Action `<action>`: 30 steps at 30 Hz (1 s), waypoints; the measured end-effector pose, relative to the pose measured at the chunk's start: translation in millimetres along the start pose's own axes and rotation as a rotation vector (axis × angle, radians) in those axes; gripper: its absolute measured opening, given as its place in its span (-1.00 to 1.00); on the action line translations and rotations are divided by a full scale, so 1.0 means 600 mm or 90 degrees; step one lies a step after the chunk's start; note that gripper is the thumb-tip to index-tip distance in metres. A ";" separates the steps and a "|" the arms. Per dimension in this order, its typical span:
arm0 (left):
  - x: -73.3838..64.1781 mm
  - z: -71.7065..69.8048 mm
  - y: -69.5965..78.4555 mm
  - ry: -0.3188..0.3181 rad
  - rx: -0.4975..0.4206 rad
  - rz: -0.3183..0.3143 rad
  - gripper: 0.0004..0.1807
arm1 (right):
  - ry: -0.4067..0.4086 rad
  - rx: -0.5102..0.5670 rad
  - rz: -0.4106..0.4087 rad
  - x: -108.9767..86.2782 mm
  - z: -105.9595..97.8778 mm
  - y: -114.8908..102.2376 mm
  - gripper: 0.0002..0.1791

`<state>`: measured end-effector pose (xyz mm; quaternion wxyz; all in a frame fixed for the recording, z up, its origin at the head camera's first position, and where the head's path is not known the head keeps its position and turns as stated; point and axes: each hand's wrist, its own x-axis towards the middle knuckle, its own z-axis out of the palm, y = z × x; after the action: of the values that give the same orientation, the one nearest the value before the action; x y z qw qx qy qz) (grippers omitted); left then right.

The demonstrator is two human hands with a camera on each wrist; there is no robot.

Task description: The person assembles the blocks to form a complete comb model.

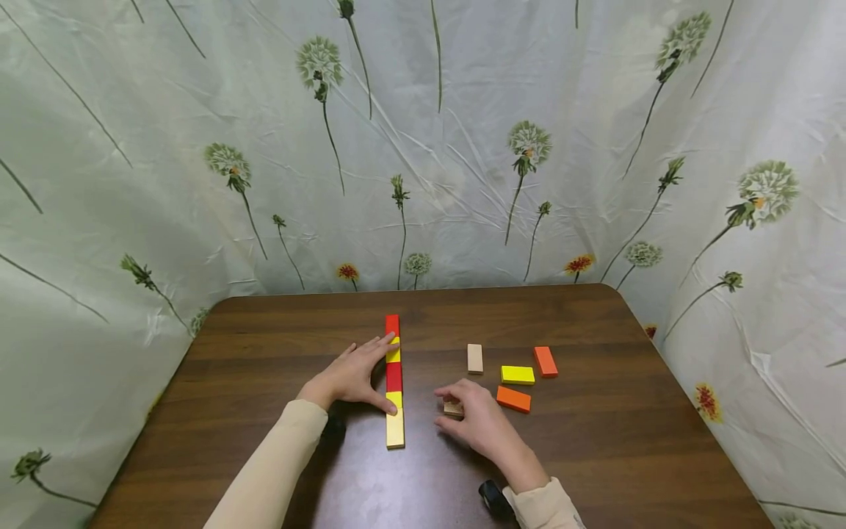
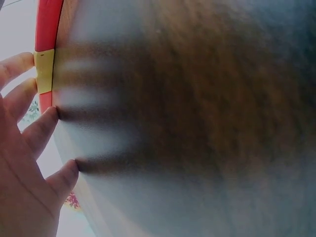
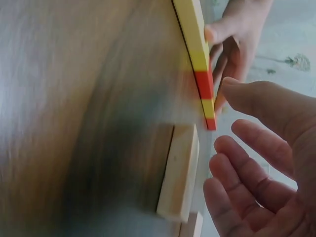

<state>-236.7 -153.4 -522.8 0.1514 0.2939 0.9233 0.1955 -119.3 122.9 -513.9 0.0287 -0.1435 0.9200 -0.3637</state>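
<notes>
A straight row of rectangular wooden blocks runs away from the person: red and yellow ones alternate, such as the red block (image 1: pixel 393 378), with a plain wood block (image 1: pixel 395 433) at the near end. Along its left side, my left hand (image 1: pixel 352 373) is spread, thumb touching the near part and a fingertip at the far yellow block (image 1: pixel 393 354). My right hand (image 1: pixel 481 420) hovers over a loose plain wood block (image 1: pixel 452 408), partly hiding it. In the right wrist view that block (image 3: pixel 178 173) stands apart from the loosely bent fingers (image 3: pixel 237 173).
Right of the row lie another plain block (image 1: pixel 474 358), a yellow block (image 1: pixel 518 375) and two orange blocks, one nearer (image 1: pixel 513 399) and one farther right (image 1: pixel 546 361). The brown table (image 1: pixel 264 323) ends at a curtain (image 1: pixel 463 184) with dandelion prints.
</notes>
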 end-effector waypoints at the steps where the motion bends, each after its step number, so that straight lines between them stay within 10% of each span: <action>1: 0.000 0.000 0.000 0.000 0.000 0.000 0.34 | 0.013 -0.014 -0.002 -0.001 -0.002 0.003 -0.57; 30: 0.003 0.001 -0.001 0.004 -0.009 -0.001 0.32 | -0.009 0.053 0.032 -0.024 -0.024 0.053 -0.36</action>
<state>-238.5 -152.6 -523.7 0.1507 0.2914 0.9226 0.2030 -115.5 158.9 -525.8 0.0504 -0.1215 0.9072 -0.3997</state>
